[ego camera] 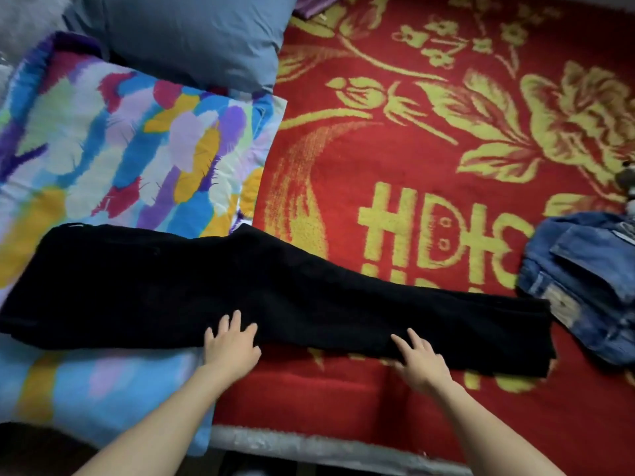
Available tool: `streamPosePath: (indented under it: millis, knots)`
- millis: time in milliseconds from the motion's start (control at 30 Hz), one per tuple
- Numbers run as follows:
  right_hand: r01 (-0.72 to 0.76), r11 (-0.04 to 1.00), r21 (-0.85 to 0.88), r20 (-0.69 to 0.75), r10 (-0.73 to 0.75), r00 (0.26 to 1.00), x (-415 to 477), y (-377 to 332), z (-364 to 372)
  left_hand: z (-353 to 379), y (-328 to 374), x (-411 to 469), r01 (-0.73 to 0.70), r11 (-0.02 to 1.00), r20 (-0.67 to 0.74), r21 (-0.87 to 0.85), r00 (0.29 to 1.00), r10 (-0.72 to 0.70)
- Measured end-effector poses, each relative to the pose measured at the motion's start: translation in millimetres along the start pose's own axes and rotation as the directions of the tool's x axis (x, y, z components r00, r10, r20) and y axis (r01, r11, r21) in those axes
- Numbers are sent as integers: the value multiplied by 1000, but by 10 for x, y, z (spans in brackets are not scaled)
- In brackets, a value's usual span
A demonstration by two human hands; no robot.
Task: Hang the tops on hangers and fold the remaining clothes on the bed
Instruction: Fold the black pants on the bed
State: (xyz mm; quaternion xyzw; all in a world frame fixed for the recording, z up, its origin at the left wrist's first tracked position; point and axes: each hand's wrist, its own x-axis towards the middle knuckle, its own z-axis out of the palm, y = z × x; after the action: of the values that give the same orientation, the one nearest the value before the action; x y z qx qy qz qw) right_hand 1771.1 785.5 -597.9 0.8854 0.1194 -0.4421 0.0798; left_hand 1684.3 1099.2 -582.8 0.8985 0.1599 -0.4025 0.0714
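The black trousers [275, 297] lay flat across the middle of the frame, folded leg over leg into one long dark strip, wide at the waist on the left and narrowing toward the cuffs on the right. The cloth looked soft and matte, with no sheen. My left hand [230, 348] rested on their near edge at lower centre, fingers straight and spread, gripping nothing. My right hand [421, 362] lay further right on the same edge, fingers likewise straight and fanned out, palm down on the fabric.

The waist end sat on a smooth quilt [120, 149] printed with feather-like strokes of blue, yellow, purple and pink. The leg end stretched over a fuzzy red blanket [412, 149] woven with yellow flowers. A plump grey-blue pillow [192, 36] filled the upper left. At the right edge, just beside the cuffs, sat folded, faded blue jeans [584, 286].
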Motion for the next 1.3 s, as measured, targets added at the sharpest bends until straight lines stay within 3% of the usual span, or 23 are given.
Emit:
streamPosePath:
  millis: [200, 333, 433, 533, 667, 833, 967, 1067, 1167, 1233, 1300]
  knots:
    - [-211, 958, 195, 8, 214, 977, -126, 1088, 145, 255, 550, -81, -58, 997, 68, 48, 996, 54]
    - [-378, 793, 478, -28, 444, 896, -133, 1671, 143, 210, 888, -91, -42, 998, -2, 42, 999, 42]
    - [-388, 733, 558, -100, 524, 846, -63, 2022, 20, 201, 1228, -88, -80, 994, -36, 70, 996, 83]
    - [-339, 826, 450, -267, 487, 832, 52, 2235, -160, 186, 1554, -72, -129, 988, -56, 89, 989, 134]
    - [-233, 960, 152, -358, 274, 893, 245, 2383, -291, 203, 1975, -30, -179, 980, -58, 92, 981, 185]
    - [-245, 969, -10, -337, 228, 914, 396, 2533, -369, 203, 2251, 22, -199, 973, -74, 113, 975, 208]
    - [-254, 962, -95, -357, 206, 911, 477, 2709, -575, 150, 2326, 41, -236, 956, -173, 175, 949, 266]
    - [-312, 950, -11, -375, 285, 882, 553, 2777, -640, 156, 2344, 126, -208, 943, -191, 259, 946, 261]
    - [-354, 930, 97, -344, 365, 865, 641, 2736, -640, 127, 2412, 170, -218, 947, -177, 236, 949, 262]
    - [-368, 885, 285, -332, 451, 828, 658, 2696, -560, 111, 2456, 170, -223, 959, -209, 176, 943, 258]
    - [-351, 758, 549, -267, 557, 787, 613, 2660, -393, 110, 2481, 184, -207, 954, -117, 215, 965, 236]
